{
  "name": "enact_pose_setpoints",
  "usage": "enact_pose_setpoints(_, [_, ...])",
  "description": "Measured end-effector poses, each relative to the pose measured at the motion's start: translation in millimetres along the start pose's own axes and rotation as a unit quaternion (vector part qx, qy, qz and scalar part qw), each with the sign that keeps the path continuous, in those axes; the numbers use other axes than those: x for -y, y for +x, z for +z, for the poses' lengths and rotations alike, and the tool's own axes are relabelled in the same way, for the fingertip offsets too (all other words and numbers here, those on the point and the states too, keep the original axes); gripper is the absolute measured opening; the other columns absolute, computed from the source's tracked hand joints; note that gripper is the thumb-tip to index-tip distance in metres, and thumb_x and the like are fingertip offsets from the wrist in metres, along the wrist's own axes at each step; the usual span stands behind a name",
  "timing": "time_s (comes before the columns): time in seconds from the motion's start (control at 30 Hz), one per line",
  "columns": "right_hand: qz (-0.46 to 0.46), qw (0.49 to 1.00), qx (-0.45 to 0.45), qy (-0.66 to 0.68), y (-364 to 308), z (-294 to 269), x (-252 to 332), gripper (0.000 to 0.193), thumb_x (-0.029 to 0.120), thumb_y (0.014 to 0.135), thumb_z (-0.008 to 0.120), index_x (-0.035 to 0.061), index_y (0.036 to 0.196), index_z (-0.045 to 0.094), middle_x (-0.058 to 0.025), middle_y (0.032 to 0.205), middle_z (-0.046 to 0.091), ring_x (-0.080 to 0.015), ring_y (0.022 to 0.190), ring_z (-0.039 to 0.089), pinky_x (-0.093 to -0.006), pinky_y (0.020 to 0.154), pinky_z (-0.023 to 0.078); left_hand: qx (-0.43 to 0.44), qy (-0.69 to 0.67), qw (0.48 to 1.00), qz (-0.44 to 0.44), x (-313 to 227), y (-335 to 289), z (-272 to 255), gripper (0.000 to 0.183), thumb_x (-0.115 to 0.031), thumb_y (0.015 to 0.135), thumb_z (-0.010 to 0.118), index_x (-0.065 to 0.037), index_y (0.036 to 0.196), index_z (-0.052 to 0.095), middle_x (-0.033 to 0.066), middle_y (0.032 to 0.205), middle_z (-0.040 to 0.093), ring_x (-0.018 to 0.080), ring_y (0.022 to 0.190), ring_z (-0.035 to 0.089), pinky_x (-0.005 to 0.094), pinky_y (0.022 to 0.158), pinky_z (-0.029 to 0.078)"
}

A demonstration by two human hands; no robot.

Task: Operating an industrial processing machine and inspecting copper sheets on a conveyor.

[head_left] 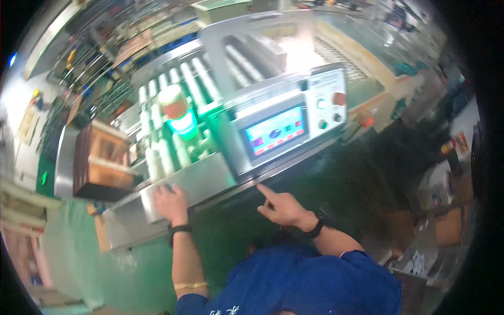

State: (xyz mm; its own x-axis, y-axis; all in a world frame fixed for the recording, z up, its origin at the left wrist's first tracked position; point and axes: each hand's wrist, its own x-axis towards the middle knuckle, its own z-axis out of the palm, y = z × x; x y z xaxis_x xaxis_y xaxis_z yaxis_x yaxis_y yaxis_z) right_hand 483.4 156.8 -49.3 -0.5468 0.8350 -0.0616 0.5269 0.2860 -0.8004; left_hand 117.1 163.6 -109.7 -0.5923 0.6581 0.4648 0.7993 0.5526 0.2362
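Note:
My left hand [170, 203] rests on the metal front ledge [210, 176] of a roller conveyor machine, fingers spread and holding nothing. My right hand [285, 207] hovers just in front of the machine's lower edge, below the touchscreen [275, 131]. Its index finger points up and left, the thumb stands apart, the other fingers curl in, and nothing is visible in it. The screen glows blue, with small coloured icons. Beside it a pale button panel [326, 94] carries a red knob [339, 98] and several smaller buttons. A signal light [181, 118] glows green left of the screen.
White rollers [191, 84] run behind the ledge. At the left, copper-coloured panels [107, 163] stand in a dark-edged stack. A clear cover [262, 47] rises over the conveyor. Cardboard boxes [451, 226] sit at the right, above a green floor [136, 262]. Motion blurs the edges.

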Motion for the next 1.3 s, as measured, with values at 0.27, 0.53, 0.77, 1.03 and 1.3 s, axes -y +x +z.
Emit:
enact_pose_setpoints(0.27, [-0.004, 1.000, -0.004, 0.010, -2, 13, -2, 0.071, 0.024, 0.090, 0.072, -0.0028, 0.150, 0.045, -0.0146, 0.080, 0.072, -0.0332, 0.075, 0.071, -0.0420, 0.072, 0.056, 0.001, -0.014, 1.000, -0.012, -2, 2, 3, 0.048, -0.035, 0.087, 0.066, -0.001, 0.121, 0.066, 0.0211, 0.134, 0.061, 0.0384, 0.133, 0.051, 0.0499, 0.114, 0.038])
enact_pose_setpoints(0.53, [-0.026, 0.999, 0.014, 0.018, -2, 23, -4, 0.070, 0.022, 0.089, 0.073, -0.0058, 0.148, 0.046, -0.0161, 0.080, 0.072, -0.0337, 0.075, 0.072, -0.0412, 0.072, 0.056, 0.015, -0.020, 0.999, -0.025, -3, -1, 0, 0.048, -0.035, 0.089, 0.066, -0.002, 0.124, 0.065, 0.0208, 0.139, 0.058, 0.0385, 0.137, 0.048, 0.0509, 0.117, 0.035])
enact_pose_setpoints(0.77, [-0.030, 0.999, 0.025, 0.010, -3, 27, -3, 0.070, 0.020, 0.089, 0.073, -0.0058, 0.148, 0.045, -0.0145, 0.082, 0.072, -0.0294, 0.074, 0.071, -0.0375, 0.071, 0.055, 0.007, -0.025, 0.999, -0.027, -4, 0, -1, 0.046, -0.034, 0.089, 0.066, -0.003, 0.122, 0.065, 0.0212, 0.139, 0.058, 0.0388, 0.137, 0.048, 0.0513, 0.117, 0.034])
enact_pose_setpoints(1.03, [-0.021, 0.999, 0.037, 0.003, -3, 24, 2, 0.071, 0.022, 0.089, 0.072, -0.0066, 0.148, 0.045, -0.0166, 0.084, 0.072, -0.0326, 0.080, 0.072, -0.0394, 0.075, 0.055, 0.007, -0.028, 0.999, -0.025, -3, 0, -1, 0.046, -0.033, 0.088, 0.067, -0.002, 0.123, 0.065, 0.0211, 0.139, 0.058, 0.0394, 0.137, 0.048, 0.0515, 0.117, 0.034])
enact_pose_setpoints(1.3, [-0.036, 0.999, 0.030, -0.001, -5, 25, -3, 0.069, 0.022, 0.090, 0.072, -0.0067, 0.147, 0.046, -0.0168, 0.081, 0.072, -0.0346, 0.078, 0.072, -0.0423, 0.073, 0.056, 0.007, -0.037, 0.999, -0.027, -4, -1, 1, 0.047, -0.033, 0.088, 0.068, -0.002, 0.123, 0.065, 0.0208, 0.139, 0.058, 0.0394, 0.137, 0.048, 0.0512, 0.117, 0.034])
